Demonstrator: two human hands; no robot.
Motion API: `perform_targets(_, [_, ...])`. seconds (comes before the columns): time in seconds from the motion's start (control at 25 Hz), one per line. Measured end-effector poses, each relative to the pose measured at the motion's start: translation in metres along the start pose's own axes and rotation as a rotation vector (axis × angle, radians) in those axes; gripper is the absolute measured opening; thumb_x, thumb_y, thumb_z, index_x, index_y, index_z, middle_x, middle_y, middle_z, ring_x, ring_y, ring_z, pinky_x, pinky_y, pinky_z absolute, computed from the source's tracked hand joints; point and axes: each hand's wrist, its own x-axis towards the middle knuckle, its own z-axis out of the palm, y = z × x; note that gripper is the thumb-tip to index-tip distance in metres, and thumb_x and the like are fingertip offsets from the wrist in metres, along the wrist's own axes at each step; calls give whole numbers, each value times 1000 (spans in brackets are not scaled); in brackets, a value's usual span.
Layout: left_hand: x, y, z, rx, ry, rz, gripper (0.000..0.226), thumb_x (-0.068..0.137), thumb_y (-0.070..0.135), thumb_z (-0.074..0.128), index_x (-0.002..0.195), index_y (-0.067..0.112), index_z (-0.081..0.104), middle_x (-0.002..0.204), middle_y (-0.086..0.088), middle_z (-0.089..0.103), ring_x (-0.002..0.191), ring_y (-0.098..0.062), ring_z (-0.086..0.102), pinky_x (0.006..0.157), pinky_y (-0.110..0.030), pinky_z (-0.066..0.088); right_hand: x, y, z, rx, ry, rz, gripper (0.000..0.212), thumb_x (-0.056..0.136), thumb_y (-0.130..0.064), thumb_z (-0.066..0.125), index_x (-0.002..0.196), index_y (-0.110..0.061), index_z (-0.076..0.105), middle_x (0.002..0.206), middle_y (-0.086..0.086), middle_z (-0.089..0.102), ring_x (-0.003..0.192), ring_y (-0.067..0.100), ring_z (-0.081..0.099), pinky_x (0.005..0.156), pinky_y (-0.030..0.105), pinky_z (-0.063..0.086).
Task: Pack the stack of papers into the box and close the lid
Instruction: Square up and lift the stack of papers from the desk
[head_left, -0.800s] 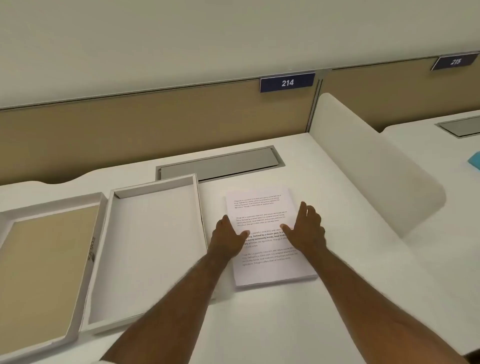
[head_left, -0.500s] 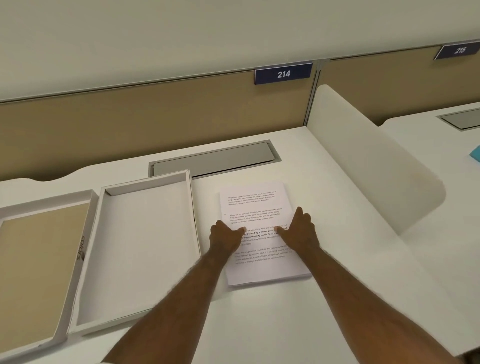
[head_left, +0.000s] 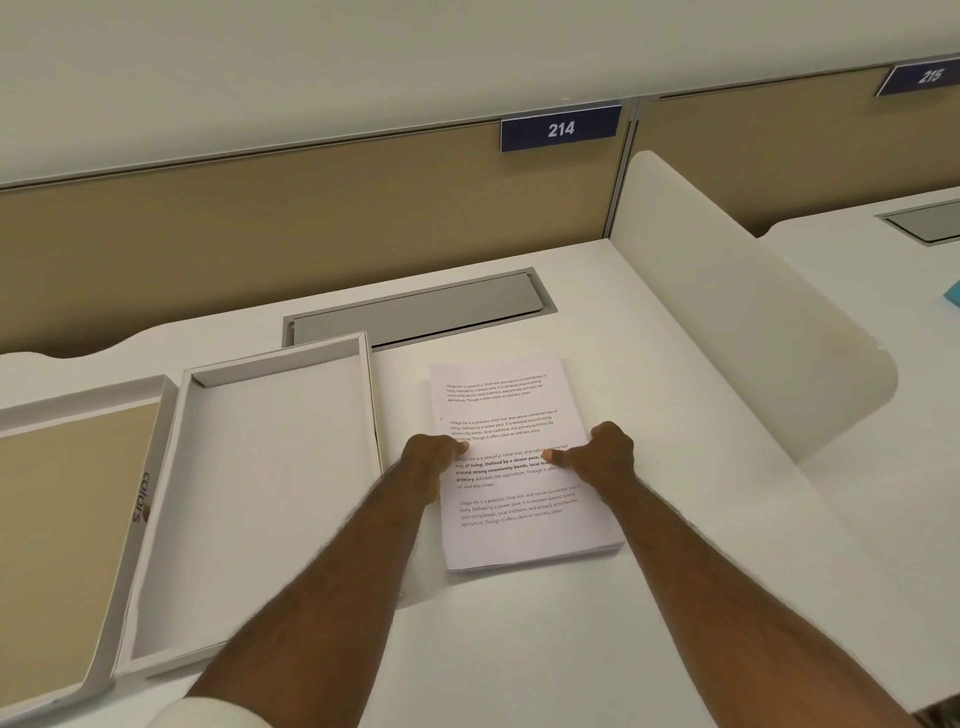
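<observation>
A stack of printed white papers (head_left: 511, 415) lies flat on the white desk, right of centre. My left hand (head_left: 428, 460) clasps its left edge, thumb on top. My right hand (head_left: 602, 454) clasps the right edge the same way, fingers curled under the side. Left of the stack sits an open white box (head_left: 249, 488), shallow and empty. Its lid (head_left: 67, 525), inside up with a tan inner face, lies further left, touching the box.
A grey cable flap (head_left: 415, 314) is set into the desk behind the box. A white curved divider (head_left: 748, 312) rises to the right of the papers. A tan partition (head_left: 311, 223) with a "214" sign closes the back.
Both hands went from lying open on the papers to curling around the stack's left and right edges. The stack has not visibly left the desk.
</observation>
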Motion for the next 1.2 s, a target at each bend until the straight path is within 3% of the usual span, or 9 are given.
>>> perform_targets(0.08, [5,-4,5,30,-3,1,42,82,2,71,122,-7,61,127,-22,62,115,-38,60,100,-47,49,1,1,1,32,0,2,84,57,-40,90,120,1,52,127,16,59,120,32,55,98,39,48])
perform_targets(0.16, [6,-7,11,152,44,49,43,80,12,75,120,-1,64,132,-17,57,123,-34,54,97,-39,49,2,2,3,54,0,10,86,57,-40,90,124,-1,50,130,16,56,123,33,53,101,42,47])
perform_targets(0.24, [2,-9,15,165,128,72,52,77,18,78,123,4,57,130,-12,53,119,-28,53,84,-33,46,2,3,3,65,-1,8,88,58,-40,90,126,-2,49,131,15,54,125,34,51,102,43,46])
perform_targets(0.44, [10,-9,18,131,83,127,58,86,13,67,137,3,43,133,-15,56,99,-22,51,90,-33,46,5,5,5,74,-8,5,88,58,-41,89,127,-5,48,132,15,53,125,34,50,102,44,45])
perform_targets(0.6, [9,-11,18,0,115,62,40,90,13,66,124,-5,55,99,-9,62,83,-20,57,82,-29,43,7,7,8,63,-16,13,87,59,-43,88,129,-9,48,133,13,50,126,33,49,103,44,44])
perform_targets(0.72, [3,-24,19,-93,110,206,30,92,12,62,119,-2,61,116,-15,69,98,-31,67,92,-42,54,7,11,11,61,-26,8,83,62,-45,85,129,-14,49,134,10,47,127,31,47,105,44,43])
perform_targets(0.96, [-29,-39,12,-189,11,597,27,89,13,66,116,8,65,112,-9,74,97,-28,73,82,-44,61,8,12,-2,250,-77,-23,91,61,-55,82,134,-11,49,135,7,49,127,27,48,107,44,43])
perform_targets(1.08, [-41,-27,8,-224,-51,672,29,88,12,67,116,6,63,112,-11,73,98,-32,72,83,-46,60,6,1,-20,585,-240,-81,71,68,-40,83,124,-5,57,120,10,68,102,25,69,92,45,56])
perform_targets(1.2, [-54,-9,9,-244,-41,779,18,88,10,67,102,15,58,106,-9,70,100,-34,68,84,-46,59,-3,-16,-33,564,-54,-251,49,80,-31,75,115,-6,53,113,7,67,99,24,67,89,41,56])
